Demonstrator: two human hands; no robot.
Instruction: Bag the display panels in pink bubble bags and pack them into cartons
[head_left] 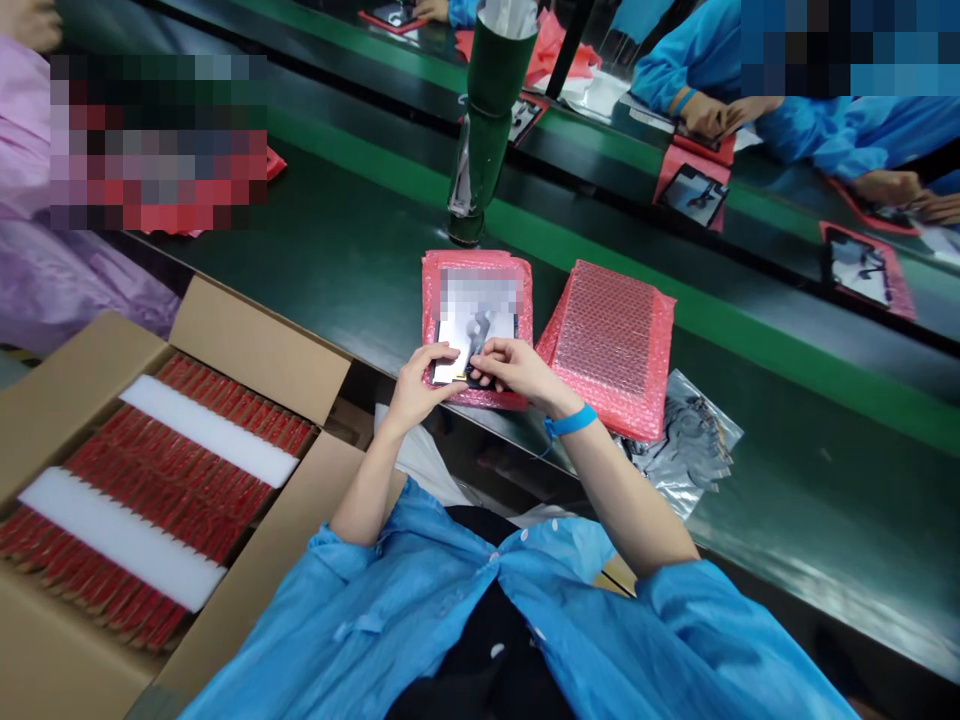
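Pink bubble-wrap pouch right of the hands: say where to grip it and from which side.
Come from the wearer's side with the right hand and pinch the near edge of the pink bubble-wrap pouch: it lies flat on the conveyor belt, and that thin, soft edge faces the hand.

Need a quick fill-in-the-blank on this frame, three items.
The right hand wears a ____ wristband. The left hand and the right hand both touch a flat item lying on a ____ bubble bag. The cardboard box left of the hands holds red items with strips of ____ laid across them.

Answers: blue; pink; white foam
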